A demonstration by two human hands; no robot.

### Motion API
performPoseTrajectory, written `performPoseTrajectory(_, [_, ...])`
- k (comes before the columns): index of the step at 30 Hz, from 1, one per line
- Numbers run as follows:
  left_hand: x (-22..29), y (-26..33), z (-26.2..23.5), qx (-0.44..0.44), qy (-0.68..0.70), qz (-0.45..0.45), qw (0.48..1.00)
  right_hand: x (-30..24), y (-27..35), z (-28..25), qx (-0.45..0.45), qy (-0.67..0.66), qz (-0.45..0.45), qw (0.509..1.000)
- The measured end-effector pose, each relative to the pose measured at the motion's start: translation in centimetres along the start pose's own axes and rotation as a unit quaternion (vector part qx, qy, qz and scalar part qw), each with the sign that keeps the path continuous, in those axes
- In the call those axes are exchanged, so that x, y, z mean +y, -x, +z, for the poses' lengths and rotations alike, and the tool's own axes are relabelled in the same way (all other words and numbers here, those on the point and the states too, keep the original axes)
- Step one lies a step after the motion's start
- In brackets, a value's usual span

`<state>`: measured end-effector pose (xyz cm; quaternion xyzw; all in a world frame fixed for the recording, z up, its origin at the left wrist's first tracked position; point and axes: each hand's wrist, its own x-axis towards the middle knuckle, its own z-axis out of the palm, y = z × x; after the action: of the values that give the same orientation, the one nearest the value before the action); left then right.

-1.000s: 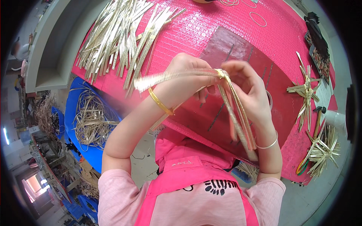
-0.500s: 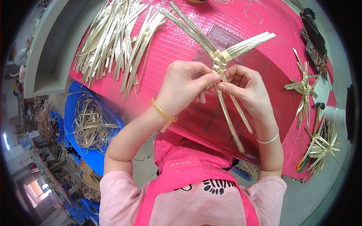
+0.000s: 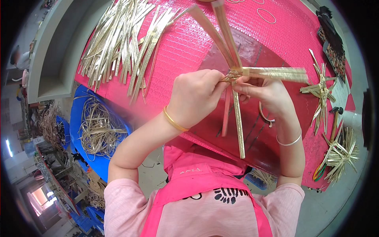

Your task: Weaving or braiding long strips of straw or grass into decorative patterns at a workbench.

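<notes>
Between both hands, above the dark red mat, is a woven piece of gold strips with a small braided knot at its middle. My left hand is closed, pinching the knot's left side between thumb and fingers. My right hand pinches the right side, its thumb close to the knot. Long gold strip bundles fan out from the knot, two away from me and one to the right. Two single strips hang toward me, one with a pinkish face. A thin curved strip shows beside my right palm.
Loose gold strips lie in a pile at the far left of the pink table cover. A blue container holds tangled strips. At the right lie woven star-like pieces, more finished-looking bundles and a hammer.
The woven piece has turned in my hands; its right bundle now points sideways and the far bundles swing upright. My left hand's knuckles have rolled over, and my right hand has shifted slightly right.
</notes>
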<state>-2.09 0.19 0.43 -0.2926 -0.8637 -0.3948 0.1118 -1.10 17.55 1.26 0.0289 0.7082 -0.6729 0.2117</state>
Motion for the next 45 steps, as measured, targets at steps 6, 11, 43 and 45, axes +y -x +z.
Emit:
performPoseTrajectory(6, [0.5,-0.3,-0.2,-0.015,0.076,-0.1,0.992,1.8,-1.1,0.0,-0.047,-0.131,0.016,0.99])
performPoseTrajectory(11, [0.3,-0.6,-1.6,-0.119,0.332,-0.331,0.875,2.7,-1.2,2.0,0.024,-0.143,-0.098,0.984])
performPoseTrajectory(43, [0.3,-0.5,-4.0,-0.065,0.068,-0.12,0.988,2.0,0.1,4.3,-0.007,-0.369,-0.088,0.925])
performPoseTrajectory(45, [0.5,-0.4,-4.1,-0.07,0.093,-0.154,0.981,2.0,0.1,4.5,0.002,-0.362,-0.106,0.926])
